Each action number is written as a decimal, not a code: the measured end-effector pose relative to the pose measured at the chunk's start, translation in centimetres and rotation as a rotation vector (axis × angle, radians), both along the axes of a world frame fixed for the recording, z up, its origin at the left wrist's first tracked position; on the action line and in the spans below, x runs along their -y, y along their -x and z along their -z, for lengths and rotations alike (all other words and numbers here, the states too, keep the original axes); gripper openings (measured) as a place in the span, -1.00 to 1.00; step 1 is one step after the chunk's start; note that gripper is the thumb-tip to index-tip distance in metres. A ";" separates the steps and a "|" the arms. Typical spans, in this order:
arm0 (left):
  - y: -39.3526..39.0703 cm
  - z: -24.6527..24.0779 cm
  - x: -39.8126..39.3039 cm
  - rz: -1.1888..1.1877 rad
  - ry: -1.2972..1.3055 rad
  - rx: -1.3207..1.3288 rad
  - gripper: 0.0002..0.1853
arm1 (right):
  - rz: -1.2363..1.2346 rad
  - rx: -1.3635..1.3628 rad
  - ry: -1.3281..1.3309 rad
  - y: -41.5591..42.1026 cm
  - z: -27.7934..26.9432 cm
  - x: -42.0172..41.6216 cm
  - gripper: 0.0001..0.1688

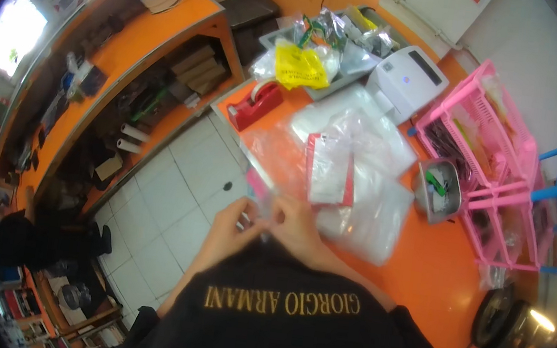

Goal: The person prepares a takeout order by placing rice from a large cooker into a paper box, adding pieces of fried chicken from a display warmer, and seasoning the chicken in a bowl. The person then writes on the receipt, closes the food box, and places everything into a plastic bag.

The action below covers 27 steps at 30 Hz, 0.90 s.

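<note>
My left hand (233,226) and my right hand (298,226) meet close to my chest, at the table's left edge. Their fingertips pinch a small clear plastic piece, seemingly a bag, with a pink patch (257,184) showing just beyond them. The fingers partly cover it, and blur hides its details. Just past my right hand, a clear bag holding a red-and-white packet (331,172) lies on stacked clear plastic bags (377,217). All of these rest on the orange tabletop (417,274).
A red tape dispenser (255,106), white label printer (407,83) and grey tray (342,82) of plastic packaging stand at the far side. To the right are a metal container (438,191) and pink baskets (497,133). Orange shelving (182,21) and another person (36,238) are left.
</note>
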<state>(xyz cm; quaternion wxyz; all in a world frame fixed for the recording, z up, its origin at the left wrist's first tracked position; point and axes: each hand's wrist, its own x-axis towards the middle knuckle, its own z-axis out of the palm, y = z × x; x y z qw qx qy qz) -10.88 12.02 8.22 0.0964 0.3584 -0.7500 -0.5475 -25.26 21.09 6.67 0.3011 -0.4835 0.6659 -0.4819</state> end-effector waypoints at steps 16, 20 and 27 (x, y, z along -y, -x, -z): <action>-6.1 -0.2 -10.0 -0.084 -0.161 -0.203 -0.90 | -0.372 0.405 0.009 -2.1 0.1 -9.3 -0.70; -7.0 -0.5 -9.4 0.180 0.061 -0.243 -0.88 | -0.474 0.474 -0.042 -2.4 -0.6 -10.1 -0.68; -11.8 -1.8 -6.4 -0.031 0.876 0.183 -0.84 | 0.147 -0.012 0.123 1.5 1.0 -9.3 -0.72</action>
